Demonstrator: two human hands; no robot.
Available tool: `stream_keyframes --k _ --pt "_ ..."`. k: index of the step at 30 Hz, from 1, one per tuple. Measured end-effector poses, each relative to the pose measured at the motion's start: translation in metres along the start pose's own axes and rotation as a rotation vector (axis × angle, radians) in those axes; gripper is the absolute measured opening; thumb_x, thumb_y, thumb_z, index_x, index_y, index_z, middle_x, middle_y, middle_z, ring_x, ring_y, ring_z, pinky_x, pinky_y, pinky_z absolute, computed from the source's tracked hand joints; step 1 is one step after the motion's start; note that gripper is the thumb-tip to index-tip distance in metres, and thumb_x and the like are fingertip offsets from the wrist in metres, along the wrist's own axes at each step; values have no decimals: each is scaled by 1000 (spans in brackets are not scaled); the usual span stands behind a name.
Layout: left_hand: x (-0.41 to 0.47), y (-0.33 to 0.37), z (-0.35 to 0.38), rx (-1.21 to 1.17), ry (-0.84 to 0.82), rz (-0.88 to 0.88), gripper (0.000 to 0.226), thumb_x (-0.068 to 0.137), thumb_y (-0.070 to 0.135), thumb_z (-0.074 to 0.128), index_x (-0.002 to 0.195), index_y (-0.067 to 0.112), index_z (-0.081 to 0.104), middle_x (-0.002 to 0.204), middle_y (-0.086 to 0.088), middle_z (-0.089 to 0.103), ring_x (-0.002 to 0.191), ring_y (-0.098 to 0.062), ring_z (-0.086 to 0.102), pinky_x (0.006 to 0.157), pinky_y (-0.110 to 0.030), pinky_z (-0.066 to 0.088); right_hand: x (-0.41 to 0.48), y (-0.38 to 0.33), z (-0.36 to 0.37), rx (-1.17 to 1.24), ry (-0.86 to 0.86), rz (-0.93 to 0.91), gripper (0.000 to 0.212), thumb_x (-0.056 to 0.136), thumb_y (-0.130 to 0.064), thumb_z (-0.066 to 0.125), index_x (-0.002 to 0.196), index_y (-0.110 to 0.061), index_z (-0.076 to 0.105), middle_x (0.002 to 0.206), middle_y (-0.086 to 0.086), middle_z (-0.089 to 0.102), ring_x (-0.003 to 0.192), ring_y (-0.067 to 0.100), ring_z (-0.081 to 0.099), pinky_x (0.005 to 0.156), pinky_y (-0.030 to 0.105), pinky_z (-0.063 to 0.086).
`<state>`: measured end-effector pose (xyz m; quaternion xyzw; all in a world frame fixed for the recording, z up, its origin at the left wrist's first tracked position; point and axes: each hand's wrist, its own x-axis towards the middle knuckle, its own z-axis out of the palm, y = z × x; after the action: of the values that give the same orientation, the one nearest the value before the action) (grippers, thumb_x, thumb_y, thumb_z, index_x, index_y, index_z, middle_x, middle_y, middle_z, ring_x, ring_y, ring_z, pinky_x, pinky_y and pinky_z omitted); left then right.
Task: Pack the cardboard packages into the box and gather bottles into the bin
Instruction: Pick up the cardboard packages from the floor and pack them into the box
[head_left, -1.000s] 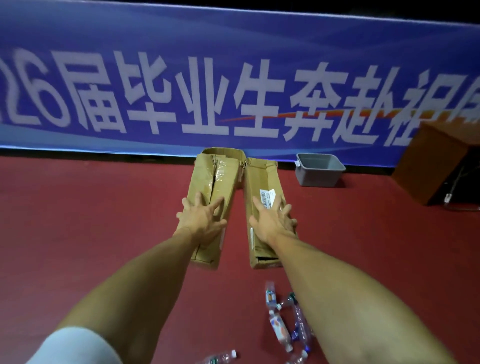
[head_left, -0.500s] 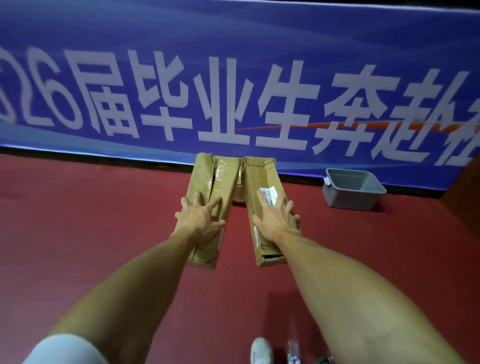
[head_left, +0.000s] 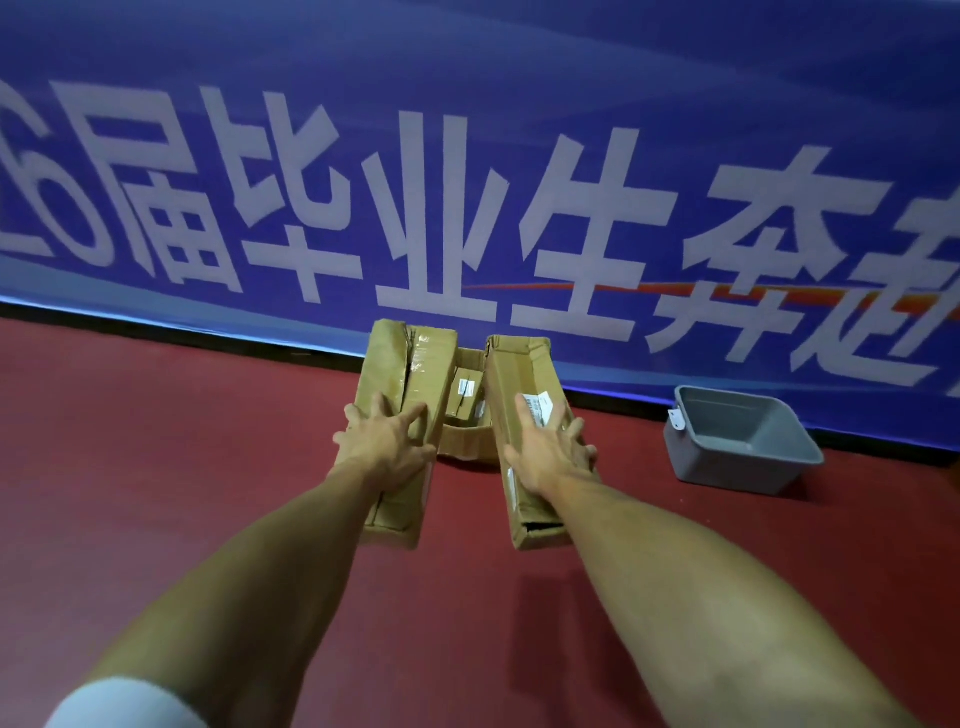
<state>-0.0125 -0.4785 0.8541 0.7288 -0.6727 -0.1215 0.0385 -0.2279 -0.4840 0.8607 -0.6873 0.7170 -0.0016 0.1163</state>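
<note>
Packages come first: the left package (head_left: 387, 364) and right package (head_left: 519, 374), both long, are held either side of the open box (head_left: 462, 448) on the floor (head_left: 156, 467). Packing looks to be the step in hand, and the next move likely calls for lowering each one into the box without jamming. Both arms reach straight forward, the left hand (head_left: 387, 447) and right hand (head_left: 545, 449) each gripping its package from above with spread fingers, while the bin (head_left: 727, 470) stands apart at right.
</note>
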Motion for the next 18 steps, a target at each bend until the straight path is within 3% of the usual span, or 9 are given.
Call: stream_keyframes --k 9,18 --pt "219 42 3 -34 -27 15 66 89 61 57 148 50 31 147 -7 25 132 -36 28 104 -56 40 214 10 -26 14 32 53 74 100 -50 48 157 -40 2 161 17 -2 141 45 17 106 59 35" --pt "434 85 8 -40 -122 59 66 91 58 57 149 49 29 150 -7 22 132 -36 27 103 -53 41 417 17 -33 21 -39 85 72 100 -51 46 157 -40 3 162 17 -4 143 45 16 106 58 35"
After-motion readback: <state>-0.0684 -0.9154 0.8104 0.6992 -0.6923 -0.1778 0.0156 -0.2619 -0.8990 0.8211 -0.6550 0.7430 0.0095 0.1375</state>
